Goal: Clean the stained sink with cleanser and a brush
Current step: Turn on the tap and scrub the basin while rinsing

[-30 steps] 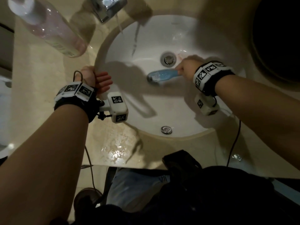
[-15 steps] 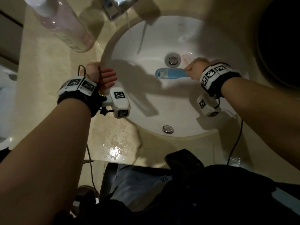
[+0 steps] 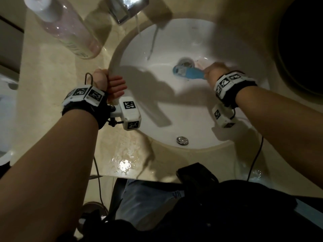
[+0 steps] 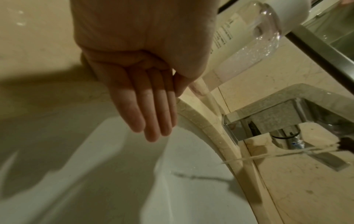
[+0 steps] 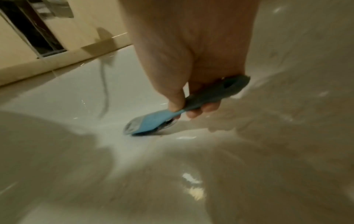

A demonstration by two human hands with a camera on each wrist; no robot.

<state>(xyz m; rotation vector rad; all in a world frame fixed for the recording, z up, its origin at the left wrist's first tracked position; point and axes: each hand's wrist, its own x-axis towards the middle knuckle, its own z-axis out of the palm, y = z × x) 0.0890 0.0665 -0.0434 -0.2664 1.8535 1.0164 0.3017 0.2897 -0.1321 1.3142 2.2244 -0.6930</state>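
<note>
The brush (image 3: 187, 73) has slid from the basin's middle to just beside the drain (image 3: 185, 63). On the left, the left hand (image 3: 111, 85) rests on the sink (image 3: 201, 142) rim, fingers straight and relaxed. The right hand (image 3: 214, 72) grips the brush handle. Only the right wrist view shows the bristles pressed to the basin floor; only the left wrist view shows the bottle (image 4: 247, 44) label.

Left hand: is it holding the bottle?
No. The left hand rests on the sink rim, fingers straight; the bottle stands apart on the counter.
</note>
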